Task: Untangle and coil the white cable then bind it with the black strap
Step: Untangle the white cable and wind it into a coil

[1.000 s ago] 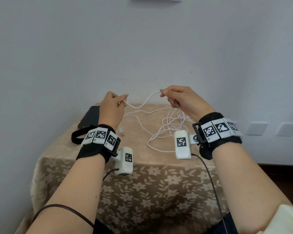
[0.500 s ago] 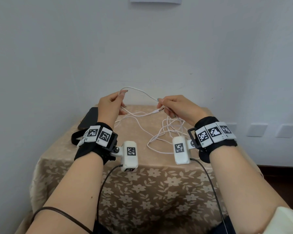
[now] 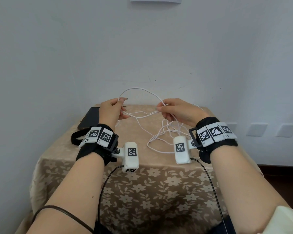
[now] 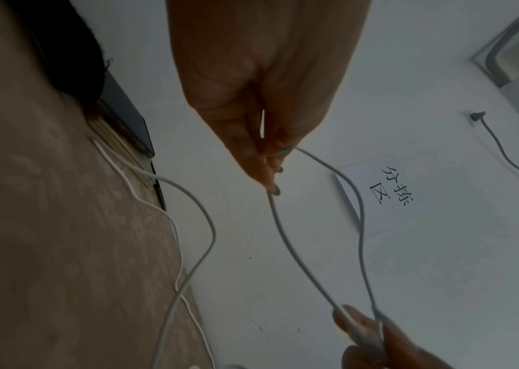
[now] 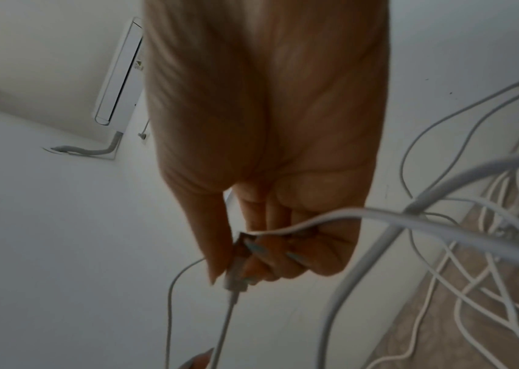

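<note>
Cable (image 3: 139, 89) is up off the table (image 3: 134, 179), strung between my two hands. One strand arches above the grips, two or three more sag below, running almost straight from hand to hand.

Left hand (image 3: 111, 112): fingertips pinched shut on the cable. Left wrist view shows two strands leaving the pinch (image 4: 286, 234) toward the other hand.

Right hand (image 3: 178, 112): thumb and curled fingers closed on the cable where the strands cross. Right wrist view shows the plug end (image 5: 234, 274) clamped at the fingertips, another strand passing under the fingers.

The rest of the cable drops from my right hand into a loose tangle on the table, below and between the wrists. Not coiled.

Strap (image 3: 76, 136) lies on the table just left of my left wrist, partly hidden behind the wristband. Phone (image 3: 90, 119) beyond it, by the table's far-left edge; far end covered by my left hand.

Hard to make out: how many strands each hand holds, and which strand in the tangle leads where. Both wrist views are dim, and the near strands in the right one blurred.

Versus half a second ago: the arch between the hands is taller and wider, hands slightly further apart, the plug is no longer sticking out toward my left hand. The table tangle is about the same.
</note>
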